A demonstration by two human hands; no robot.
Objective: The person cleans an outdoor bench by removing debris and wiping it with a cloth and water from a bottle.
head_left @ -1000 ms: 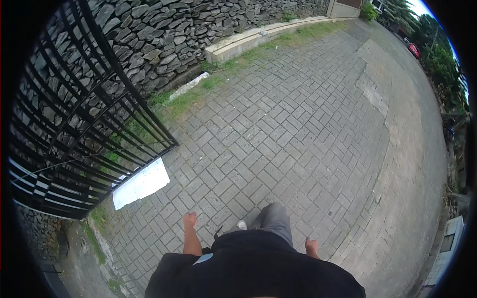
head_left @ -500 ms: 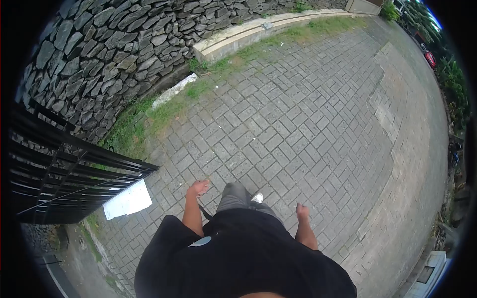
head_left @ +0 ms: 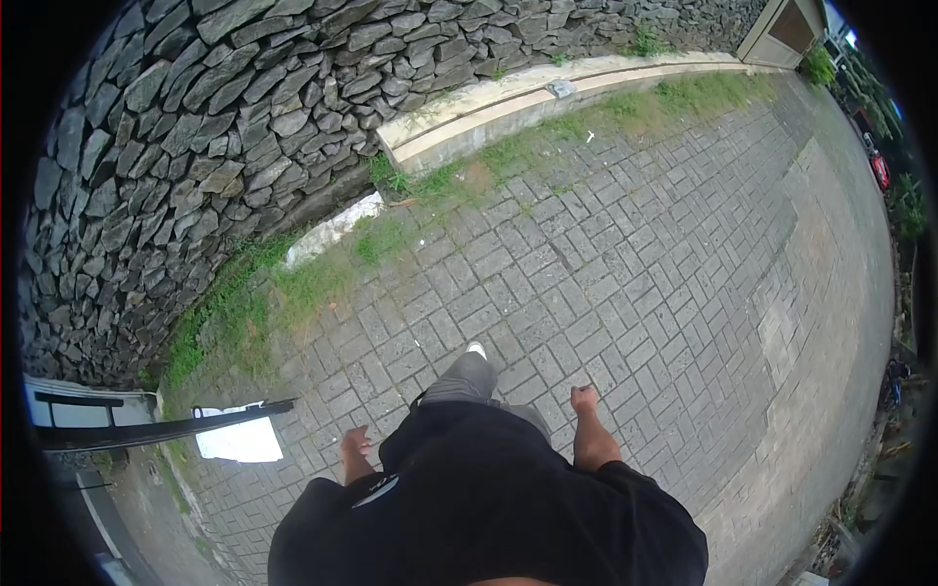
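Black metal gate (head_left: 166, 426) now shows nearly edge-on as a dark bar; a second ago its slatted face was in view. White flat sheet (head_left: 242, 444) sits at the gate, left side of view, bar crossing its upper part; fixed to it or lying on the ground, can't tell. Sheet now appears lower in view, left of the person and apart from both hands.

Bare left hand (head_left: 356, 442) has dropped back near the black cloth shirt (head_left: 489, 488), fingers loosely apart, nothing seen in it; of the two, it's the nearer to the sheet. Bare right hand (head_left: 583, 398) has swung ahead, over grey block paving (head_left: 567, 283), fingers look curled; can't tell how tightly or if anything is inside. No contact with gate or sheet from either hand.

Leg in grey trousers (head_left: 464, 379) is stretched forward, white shoe (head_left: 476, 349) out in front. Reads as a walking step with arms swinging, not handling. View has turned too: more of the rough grey stone wall (head_left: 225, 107) shows behind the gate, and the pale concrete ledge (head_left: 479, 137) lies ahead beyond the grass strip (head_left: 318, 288)
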